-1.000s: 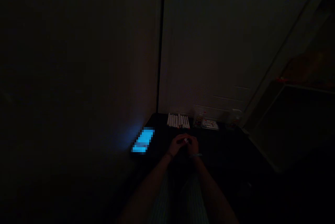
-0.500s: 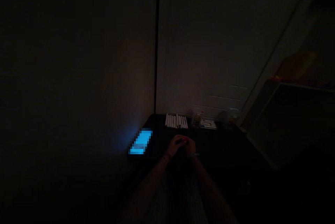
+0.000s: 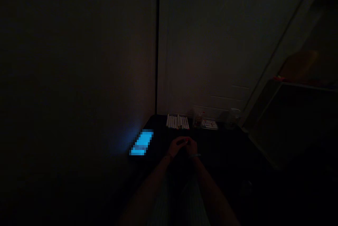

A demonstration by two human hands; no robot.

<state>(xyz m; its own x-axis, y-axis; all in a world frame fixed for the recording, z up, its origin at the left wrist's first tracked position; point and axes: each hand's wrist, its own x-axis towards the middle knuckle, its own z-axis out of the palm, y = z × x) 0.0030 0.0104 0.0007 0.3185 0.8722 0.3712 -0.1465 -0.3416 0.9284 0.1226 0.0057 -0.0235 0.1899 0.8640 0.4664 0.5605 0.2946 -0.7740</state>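
Note:
In the dim light my left hand (image 3: 177,145) and my right hand (image 3: 192,146) meet over the dark table (image 3: 219,148). Their fingers are bent and come together around a small red thing (image 3: 187,139), too dark and small to name. Both hands look closed on it. Just beyond them a row of white markers (image 3: 177,121) lies side by side. A band circles my right wrist.
A lit, blurred screen (image 3: 142,142) lies at the table's left. Behind are a clear container (image 3: 198,118), a flat white pack (image 3: 210,124) and a clear cup or jar (image 3: 233,117). Walls stand left and behind; a dark shelf or cabinet (image 3: 303,120) is at the right.
My hands stay together in nearly the same spot, with only a slight shift of the fingers. The view has moved very little.

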